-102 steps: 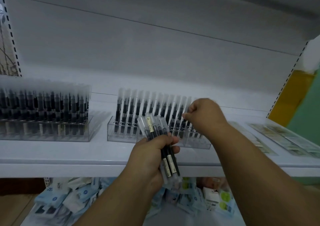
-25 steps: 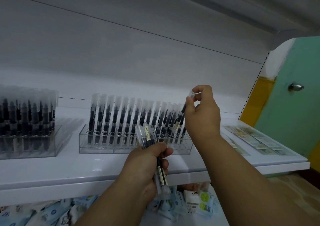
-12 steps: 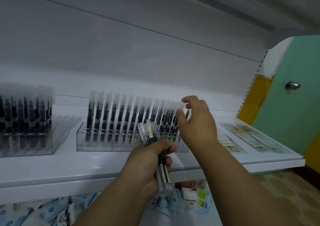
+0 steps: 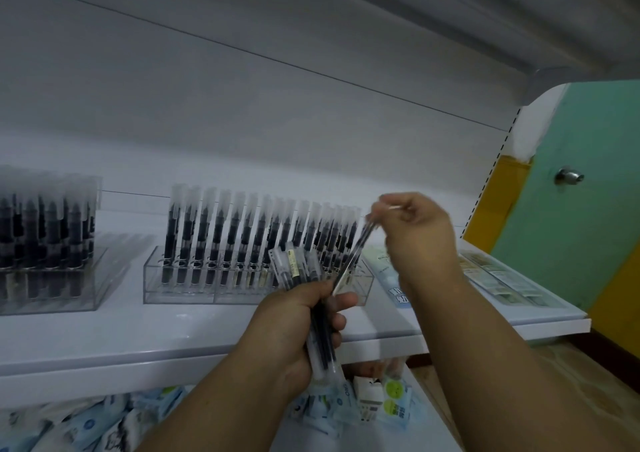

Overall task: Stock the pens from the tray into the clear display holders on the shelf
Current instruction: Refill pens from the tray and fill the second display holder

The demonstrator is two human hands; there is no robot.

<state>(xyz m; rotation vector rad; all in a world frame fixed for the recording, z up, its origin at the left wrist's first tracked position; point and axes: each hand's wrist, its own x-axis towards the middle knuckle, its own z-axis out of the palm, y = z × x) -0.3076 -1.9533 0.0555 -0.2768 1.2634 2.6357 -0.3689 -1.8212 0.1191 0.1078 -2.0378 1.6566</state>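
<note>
**One pen pinched above the middle holder, a bundle in the other hand**

The left hand (image 4: 301, 316) is wrapped around a bundle of pens (image 4: 311, 299), held near the front edge of the white shelf (image 4: 104, 344). The bundle stands roughly upright, its clear caps rising above the fist and its lower ends poking out below the palm.

The right hand (image 4: 415, 230) is raised to the right of the bundle, its fingertips pinching the top end of a single pen (image 4: 353, 257). That pen slants down and to the left, and its lower end reaches the bundle beside the left thumb; motion blur makes it hard to say whether it touches the other pens or lies just clear of them.

Behind both hands, the middle display holder (image 4: 194, 289) sits on the shelf, a clear box with a row of capped black pens standing upright along its length. Its right end lies behind the slanted pen. Well apart to the far left, a second display holder (image 4: 79, 289) is packed with the same kind of pens.

To the right of the middle holder, flat printed packets (image 4: 502, 278) lie on the shelf. Below the shelf, blue and white packets (image 4: 86, 424) are heaped together. At the far right stand a green door (image 4: 588, 209) with a metal knob (image 4: 569, 176) and a yellow frame.
</note>
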